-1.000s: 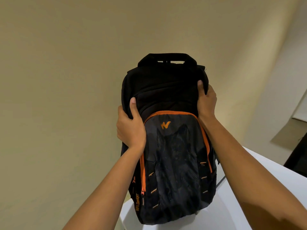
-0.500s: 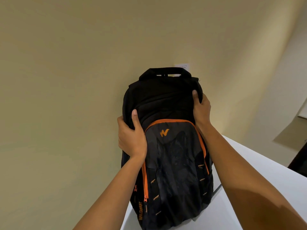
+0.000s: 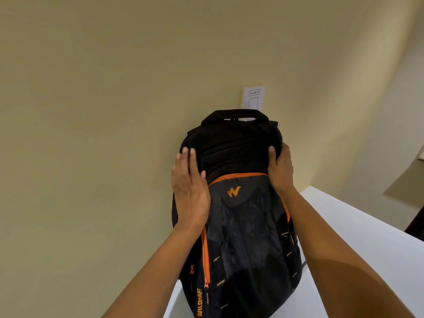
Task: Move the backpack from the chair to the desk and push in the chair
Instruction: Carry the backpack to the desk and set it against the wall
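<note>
A black and grey backpack (image 3: 241, 221) with orange zip trim stands upright on the left end of the white desk (image 3: 358, 237), leaning toward the beige wall. My left hand (image 3: 190, 191) lies flat against its left side, fingers straight and loosened, blurred. My right hand (image 3: 280, 171) still clasps its upper right side, thumb on the front. The chair is out of view.
A white wall switch plate (image 3: 253, 98) sits just behind the backpack's top handle. The beige wall (image 3: 103, 134) fills the left and back. A dark object (image 3: 416, 223) shows at the far right beyond the desk.
The backpack has come down lower and settled on the desk, uncovering the switch plate. My left hand has opened from a grip to a flat palm on the bag's side.
</note>
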Demonstrator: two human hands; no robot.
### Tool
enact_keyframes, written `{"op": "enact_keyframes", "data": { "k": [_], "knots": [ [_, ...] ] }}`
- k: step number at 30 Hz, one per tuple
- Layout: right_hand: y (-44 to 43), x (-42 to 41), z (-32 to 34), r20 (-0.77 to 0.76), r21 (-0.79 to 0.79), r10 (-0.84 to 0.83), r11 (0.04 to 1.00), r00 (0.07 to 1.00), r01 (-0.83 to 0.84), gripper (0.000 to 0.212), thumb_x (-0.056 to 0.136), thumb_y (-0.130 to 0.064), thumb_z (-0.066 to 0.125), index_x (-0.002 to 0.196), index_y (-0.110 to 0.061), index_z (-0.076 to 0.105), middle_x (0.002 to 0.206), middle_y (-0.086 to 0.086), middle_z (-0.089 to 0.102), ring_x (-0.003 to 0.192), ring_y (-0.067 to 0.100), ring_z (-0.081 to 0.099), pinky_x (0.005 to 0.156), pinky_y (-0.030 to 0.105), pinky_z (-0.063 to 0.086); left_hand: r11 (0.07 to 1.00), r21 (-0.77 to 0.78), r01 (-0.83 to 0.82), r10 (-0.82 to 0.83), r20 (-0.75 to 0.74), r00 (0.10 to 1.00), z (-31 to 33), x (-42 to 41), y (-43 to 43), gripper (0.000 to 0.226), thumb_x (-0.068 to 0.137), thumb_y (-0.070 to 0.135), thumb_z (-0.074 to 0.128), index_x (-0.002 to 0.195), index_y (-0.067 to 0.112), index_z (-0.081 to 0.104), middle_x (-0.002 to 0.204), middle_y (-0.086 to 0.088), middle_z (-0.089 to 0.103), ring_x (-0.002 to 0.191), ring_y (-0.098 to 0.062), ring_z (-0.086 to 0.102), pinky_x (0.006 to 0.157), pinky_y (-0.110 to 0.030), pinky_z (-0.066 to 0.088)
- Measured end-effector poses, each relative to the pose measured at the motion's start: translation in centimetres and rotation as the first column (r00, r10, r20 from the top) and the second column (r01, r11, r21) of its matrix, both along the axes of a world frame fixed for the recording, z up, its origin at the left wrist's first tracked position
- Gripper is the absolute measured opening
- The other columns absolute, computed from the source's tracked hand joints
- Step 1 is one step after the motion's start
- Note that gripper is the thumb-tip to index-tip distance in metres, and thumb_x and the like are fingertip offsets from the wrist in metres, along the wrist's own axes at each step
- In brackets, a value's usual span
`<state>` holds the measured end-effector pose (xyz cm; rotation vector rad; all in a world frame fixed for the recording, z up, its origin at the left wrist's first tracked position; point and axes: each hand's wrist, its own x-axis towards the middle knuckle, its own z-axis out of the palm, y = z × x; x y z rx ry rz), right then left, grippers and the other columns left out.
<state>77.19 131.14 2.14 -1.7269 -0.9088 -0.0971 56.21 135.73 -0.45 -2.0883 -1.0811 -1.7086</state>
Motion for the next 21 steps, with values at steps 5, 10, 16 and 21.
{"op": "enact_keyframes", "data": {
  "k": [5, 10, 16, 21],
  "knots": [
    [-0.6, -0.9, -2.1, 0.027, -0.014, -0.079, 0.997, 0.996, 0.080, 0.055, 0.101, -0.039, 0.030, 0.148, -0.011, 0.024, 0.149, 0.015, 0.038, 0.135, 0.033, 0.039, 0.111, 0.046, 0.030, 0.991, 0.092, -0.096, 0.125, -0.400, 0.908, -1.8, -0.4, -0.2, 0.056, 0.101, 0.022, 0.027, 0.151, 0.007, 0.006, 0.161, -0.005, -0.014, 0.147, -0.016, -0.017, 0.120, -0.036, -0.003],
    [-1.4, -2.0, -4.1, 0.069, -0.060, -0.122, 0.990, 0.990, 0.127, 0.064, 0.099, -0.042, 0.033, 0.152, -0.010, 0.014, 0.156, 0.013, 0.028, 0.142, 0.031, 0.030, 0.116, 0.046, 0.026, 0.988, 0.090, -0.129, 0.156, -0.470, 0.869, -1.9, -0.7, -1.0, 0.056, 0.096, 0.028, 0.033, 0.148, 0.006, 0.029, 0.157, -0.007, 0.017, 0.145, -0.022, 0.016, 0.119, -0.039, 0.004],
    [-2.6, -3.6, -8.0, 0.128, -0.211, -0.160, 0.960, 0.979, 0.184, 0.075, 0.097, -0.046, 0.037, 0.153, -0.012, 0.001, 0.162, 0.011, 0.003, 0.148, 0.029, 0.011, 0.119, 0.043, 0.016, 0.992, 0.008, -0.129, 0.117, -0.491, 0.863, -2.0, -0.9, -1.0, 0.059, 0.096, 0.034, 0.030, 0.149, 0.008, 0.026, 0.158, -0.007, 0.016, 0.146, -0.022, 0.014, 0.119, -0.040, 0.002],
    [-2.9, -4.2, -9.3, 0.176, -0.339, -0.113, 0.926, 0.978, 0.168, 0.078, 0.096, -0.049, 0.036, 0.153, -0.012, -0.002, 0.162, 0.013, -0.005, 0.149, 0.030, 0.004, 0.120, 0.044, 0.011, 0.990, 0.000, -0.139, 0.120, -0.501, 0.857, -2.4, -0.9, -0.4, 0.061, 0.096, 0.034, 0.034, 0.151, 0.009, 0.020, 0.158, -0.007, 0.012, 0.146, -0.020, 0.011, 0.120, -0.041, 0.001]
  ]
}}
